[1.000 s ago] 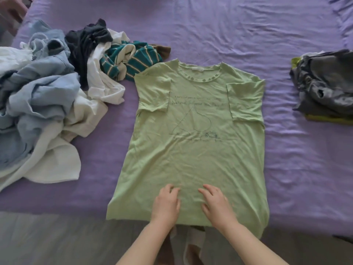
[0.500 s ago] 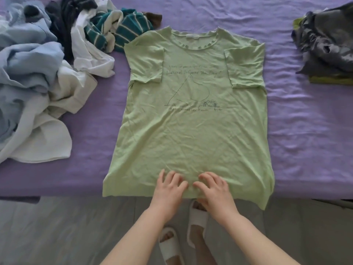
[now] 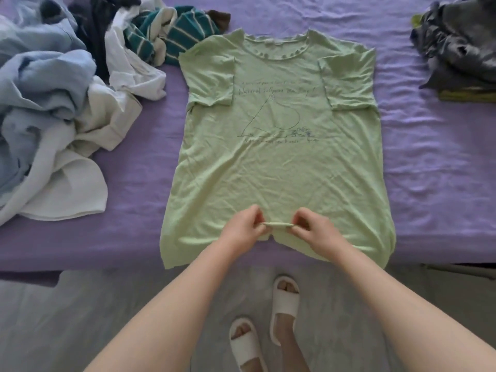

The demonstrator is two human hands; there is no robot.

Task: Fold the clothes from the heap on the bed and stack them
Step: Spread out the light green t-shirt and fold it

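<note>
Purple bedsheet (image 3: pixel 429 162) bears a flat green T-shirt (image 3: pixel 281 162), its lifted hem pinched by left hand (image 3: pixel 241 229) and right hand (image 3: pixel 314 229) close together.

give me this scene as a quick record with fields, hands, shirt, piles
surface: purple bed sheet
garment in work: green t-shirt, spread flat, print up, both sleeves folded inward
left hand: pinches the shirt's bottom hem
right hand: pinches the same hem, raised off the bed
unfolded heap: left of the shirt; blue, white, dark and teal striped clothes
stack: right of the shirt, dark grey garment on top
floor: white slippers
</note>
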